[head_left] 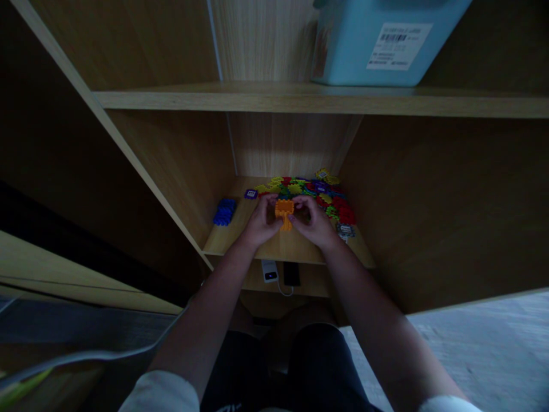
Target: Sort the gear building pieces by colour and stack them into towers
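Between left hand (261, 223) and right hand (317, 223): orange toy pieces (284, 207), pinched by both; probably joining step, next move calling for even pressure.

The orange block (284, 209) is boxy, with toothed edges around a squarish upper part, its face darker in the middle, and a narrower toothed part below. It is held roughly upright between the left fingers (269, 198) and right fingers (303, 199), over the shelf (240, 240), just nearer than the colored pile (295, 188).
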